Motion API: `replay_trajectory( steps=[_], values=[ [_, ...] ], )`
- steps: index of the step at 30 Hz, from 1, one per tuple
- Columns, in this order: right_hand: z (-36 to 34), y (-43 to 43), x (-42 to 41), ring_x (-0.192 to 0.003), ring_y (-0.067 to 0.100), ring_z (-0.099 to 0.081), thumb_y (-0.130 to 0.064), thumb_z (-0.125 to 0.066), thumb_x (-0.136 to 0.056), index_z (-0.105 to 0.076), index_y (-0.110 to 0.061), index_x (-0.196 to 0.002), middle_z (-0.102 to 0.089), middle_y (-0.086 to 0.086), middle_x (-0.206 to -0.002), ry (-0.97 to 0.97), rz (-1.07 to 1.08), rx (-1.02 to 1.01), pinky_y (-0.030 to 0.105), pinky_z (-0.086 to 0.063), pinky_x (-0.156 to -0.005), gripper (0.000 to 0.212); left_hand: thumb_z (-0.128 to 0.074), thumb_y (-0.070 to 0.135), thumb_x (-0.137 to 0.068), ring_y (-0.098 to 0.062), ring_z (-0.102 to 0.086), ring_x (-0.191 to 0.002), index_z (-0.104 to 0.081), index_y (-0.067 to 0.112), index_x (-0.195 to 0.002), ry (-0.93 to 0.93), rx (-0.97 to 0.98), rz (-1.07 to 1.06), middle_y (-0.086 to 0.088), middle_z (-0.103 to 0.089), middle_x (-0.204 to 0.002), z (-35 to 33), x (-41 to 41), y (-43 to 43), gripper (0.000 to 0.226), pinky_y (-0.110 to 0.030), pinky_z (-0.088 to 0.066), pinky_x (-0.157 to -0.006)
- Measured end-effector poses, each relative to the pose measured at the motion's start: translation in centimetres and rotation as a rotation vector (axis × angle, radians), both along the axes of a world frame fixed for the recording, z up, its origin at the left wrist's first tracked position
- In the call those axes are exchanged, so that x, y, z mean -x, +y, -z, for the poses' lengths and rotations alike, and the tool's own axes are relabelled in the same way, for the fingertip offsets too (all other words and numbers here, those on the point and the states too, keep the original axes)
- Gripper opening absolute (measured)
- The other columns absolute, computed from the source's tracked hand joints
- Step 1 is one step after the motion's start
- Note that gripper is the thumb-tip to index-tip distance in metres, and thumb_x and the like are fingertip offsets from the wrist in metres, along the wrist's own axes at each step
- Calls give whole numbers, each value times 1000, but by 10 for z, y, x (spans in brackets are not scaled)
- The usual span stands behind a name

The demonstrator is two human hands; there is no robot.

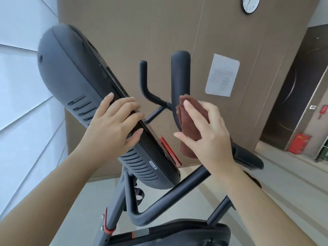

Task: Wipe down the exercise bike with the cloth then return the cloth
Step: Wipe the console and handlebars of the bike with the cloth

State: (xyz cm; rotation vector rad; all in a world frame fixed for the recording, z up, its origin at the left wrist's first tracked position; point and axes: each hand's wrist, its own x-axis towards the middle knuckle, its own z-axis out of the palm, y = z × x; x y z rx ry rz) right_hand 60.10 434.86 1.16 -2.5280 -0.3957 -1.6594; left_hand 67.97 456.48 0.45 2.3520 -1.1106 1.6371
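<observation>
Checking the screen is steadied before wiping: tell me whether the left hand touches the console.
Touching. Head view shows the left hand gripping the console, fingers wrapped over its edge.

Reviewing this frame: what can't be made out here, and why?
1. Console screen: faces away from the head view; only its back shows, with the left hand over its edge.
2. Handlebar under the cloth: hidden by the cloth and the right hand.
3. Notice text: too small.
4. Clock: top cut off by the frame edge.
5. Sticker print: too small.
</observation>
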Motion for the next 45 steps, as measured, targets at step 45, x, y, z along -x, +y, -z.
replay_trajectory(
  steps=[45],
  values=[
    [-2, -220, -15, -107, -11, -41, -68, -64, -57, -41, -64, -115, -40, -34, -116, 892, -665, 6, 19, -37, -86, 63, -40, 59, -84, -15, -50, -107, -66, 8, -100, 215, 108, -197, -3, -66, -104, 30, 72, -210, 60, -47, -26, -101]
  ],
)
